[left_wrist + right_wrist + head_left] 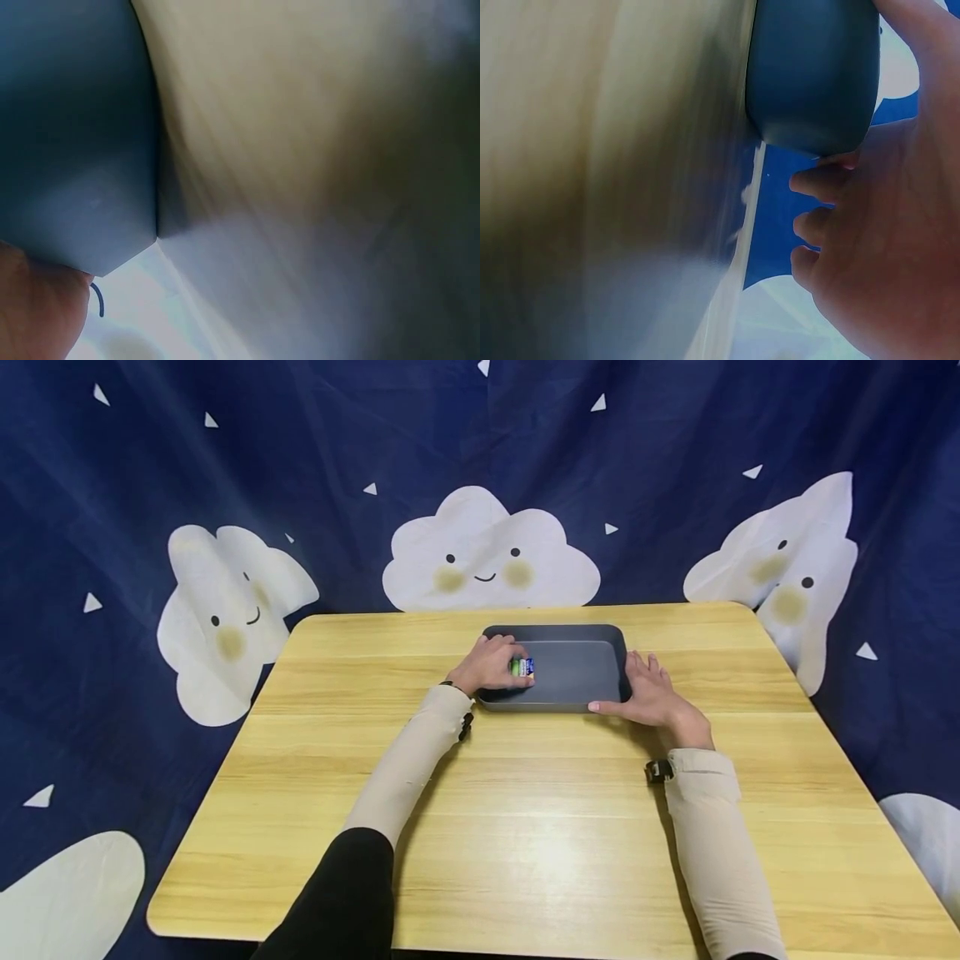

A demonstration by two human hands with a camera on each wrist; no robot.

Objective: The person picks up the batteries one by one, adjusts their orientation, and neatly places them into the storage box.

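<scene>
A dark grey rectangular tray (577,672) lies near the back of the wooden table. My left hand (491,667) reaches over its left end and pinches a small green, white and blue packet (524,668) between thumb and fingers, inside the tray. The packet's kind is too small to make out. At the tray's front right corner, my right hand (651,695) holds on, thumb along the front wall and fingers beside the right wall. The right wrist view shows that hand (892,232) against the tray's outer side (814,75); the packet is hidden from both wrist views.
The light wooden table (517,827) stretches in front of the tray and to both sides. Behind it hangs a dark blue curtain (337,435) with white clouds. Dark wrist devices sit on both forearms (405,768).
</scene>
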